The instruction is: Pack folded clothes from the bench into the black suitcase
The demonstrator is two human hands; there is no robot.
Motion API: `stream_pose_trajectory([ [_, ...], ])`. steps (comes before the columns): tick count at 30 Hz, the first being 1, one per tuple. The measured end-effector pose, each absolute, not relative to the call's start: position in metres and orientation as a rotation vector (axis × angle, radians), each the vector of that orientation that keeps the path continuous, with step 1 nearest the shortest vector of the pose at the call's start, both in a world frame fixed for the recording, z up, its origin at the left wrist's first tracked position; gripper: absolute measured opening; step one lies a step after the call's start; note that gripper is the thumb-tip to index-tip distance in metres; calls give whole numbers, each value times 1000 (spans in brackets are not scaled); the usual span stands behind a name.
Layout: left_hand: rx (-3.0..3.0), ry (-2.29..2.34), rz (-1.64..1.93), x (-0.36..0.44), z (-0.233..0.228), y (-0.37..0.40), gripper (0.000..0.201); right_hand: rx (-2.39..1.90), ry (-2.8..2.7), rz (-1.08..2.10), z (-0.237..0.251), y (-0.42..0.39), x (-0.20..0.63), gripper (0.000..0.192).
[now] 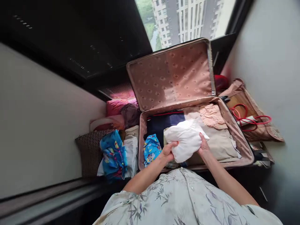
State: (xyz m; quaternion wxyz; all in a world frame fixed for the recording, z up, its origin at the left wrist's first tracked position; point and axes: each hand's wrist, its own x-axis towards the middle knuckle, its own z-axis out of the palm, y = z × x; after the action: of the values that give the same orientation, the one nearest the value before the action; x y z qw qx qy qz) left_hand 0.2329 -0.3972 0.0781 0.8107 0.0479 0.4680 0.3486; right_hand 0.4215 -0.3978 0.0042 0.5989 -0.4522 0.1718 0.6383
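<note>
**Folded white garment held over an open suitcase**

Both hands grip a white folded garment (185, 139) just above the near half of the open pink suitcase (234, 131). The left hand (169, 150) clasps the bundle's near left corner, fingers curled and pinching the cloth against the thumb. The right hand (204, 147) presses on the right edge, fingers close together and partly tucked under the fabric.

Below the bundle lie a dark navy garment (161, 123) and a blue cartoon-print cloth (151, 149) on the left side, with beige folded clothes (220, 140) and a peach lace piece (212, 115) to the right. The lid (171, 75) stands propped toward the far window. A pile of clothes (114, 154) sits left of the case, and a bag with red handles (248, 120) sits right of it.

The fold looks loose and puffy, and the grip is only at two edges. My judgement is that the middle could sag and the bundle come unfolded, or rumple the neat beige stack beside it
</note>
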Motion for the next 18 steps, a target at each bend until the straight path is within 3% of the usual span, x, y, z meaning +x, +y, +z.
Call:
stream_pose_trajectory([
  [8, 12, 854, 1036, 128, 87, -465, 50, -1307, -105, 1575, 9, -394, 355, 34],
  [14, 33, 967, 1421, -4, 103, -521, 46, -1125, -678, 1866, 69, -368, 206, 40],
  [18, 38, 1112, 1622, -69, 87, -538, 49, -1007, -914, 1857, 74, -347, 98, 60],
])
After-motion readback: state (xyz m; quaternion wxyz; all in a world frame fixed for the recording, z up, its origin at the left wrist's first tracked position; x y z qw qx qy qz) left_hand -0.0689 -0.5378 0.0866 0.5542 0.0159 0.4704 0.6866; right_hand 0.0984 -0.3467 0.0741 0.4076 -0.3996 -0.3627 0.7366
